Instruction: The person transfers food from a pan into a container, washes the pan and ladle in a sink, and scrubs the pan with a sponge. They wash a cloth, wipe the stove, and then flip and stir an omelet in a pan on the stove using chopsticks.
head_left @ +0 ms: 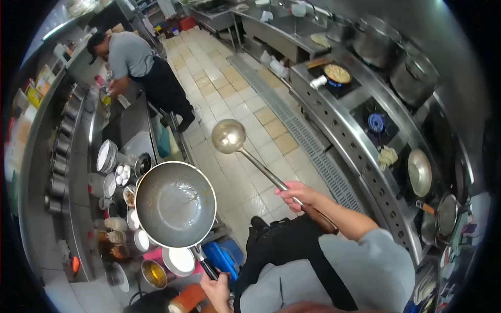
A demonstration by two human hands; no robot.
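Observation:
My left hand (216,288) is closed around the black handle of a wok (175,203). The wok is tilted so its dark inside faces me; a wet, oily sheen and faint brown smears show in it, with no food. My right hand (296,196) grips the long handle of a metal ladle (228,136), whose round bowl points away from me over the floor. Wok and ladle are apart. Below and beside the wok are a bowl of white powder (180,262) and a metal pot of yellow liquid (155,275), partly close to its rim.
At right, the stove (342,122) carries a pan of food (337,74) over a blue flame, a lit bare burner (376,123), a cloth (388,156) and large pots (415,78). A bowl of eggs (122,173) sits at left. A co-worker (136,60) bends over the left counter.

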